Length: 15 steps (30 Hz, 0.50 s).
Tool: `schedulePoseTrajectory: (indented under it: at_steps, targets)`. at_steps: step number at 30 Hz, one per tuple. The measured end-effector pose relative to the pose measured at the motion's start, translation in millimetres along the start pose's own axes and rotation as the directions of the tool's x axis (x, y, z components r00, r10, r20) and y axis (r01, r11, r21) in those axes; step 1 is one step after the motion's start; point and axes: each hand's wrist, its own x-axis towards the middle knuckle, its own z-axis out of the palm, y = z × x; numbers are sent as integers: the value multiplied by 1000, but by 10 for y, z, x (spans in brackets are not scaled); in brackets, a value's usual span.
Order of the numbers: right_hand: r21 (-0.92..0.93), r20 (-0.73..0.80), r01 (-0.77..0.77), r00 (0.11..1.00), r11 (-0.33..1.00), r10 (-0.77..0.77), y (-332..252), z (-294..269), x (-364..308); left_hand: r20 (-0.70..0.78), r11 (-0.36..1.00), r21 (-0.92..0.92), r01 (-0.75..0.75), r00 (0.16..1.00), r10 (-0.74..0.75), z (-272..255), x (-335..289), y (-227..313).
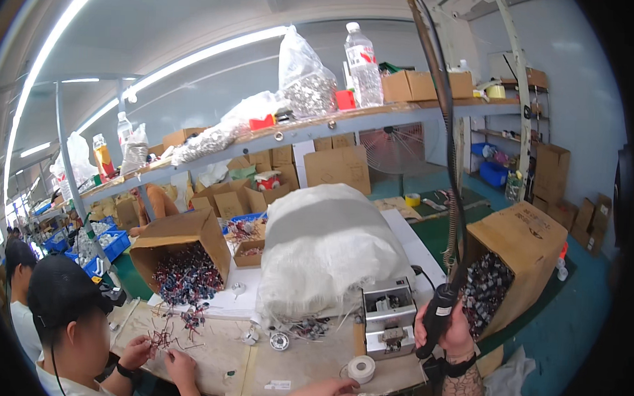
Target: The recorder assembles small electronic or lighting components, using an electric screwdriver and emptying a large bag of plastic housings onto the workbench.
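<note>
My right hand [455,330] is wrapped round a black electric screwdriver [438,315], which hangs tilted from a coiled cord beside a silver metal machine [388,320]. At the front edge of the workbench [269,367], my left hand [324,392] lies low with its fingers stretched out and nothing visible in them. Just beyond those fingertips is a roll of white tape [360,368]. Small round metal parts [279,341] sit farther back on the bench. A large white woven sack [333,247] bulges behind the machine.
A tipped carton [182,246] spills wired parts at the left; another carton [517,261] of dark parts stands at the right. A co-worker [68,329] handles red wires at my left. Overhead runs a shelf [319,123] with bags and bottles.
</note>
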Motion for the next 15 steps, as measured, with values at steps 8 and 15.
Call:
schedulePoseTrajectory:
  at_steps: [8, 15]
  targets:
    - [-101, -160, 73, 983, 992, -89, 157, -64, -137, -70, 996, -91, -12, 998, 6, -146, 134, -306]
    - [-99, -258, 104, 958, 990, -127, 597, -266, -286, -367, 991, -122, 63, 924, -104, -409, 266, -514]
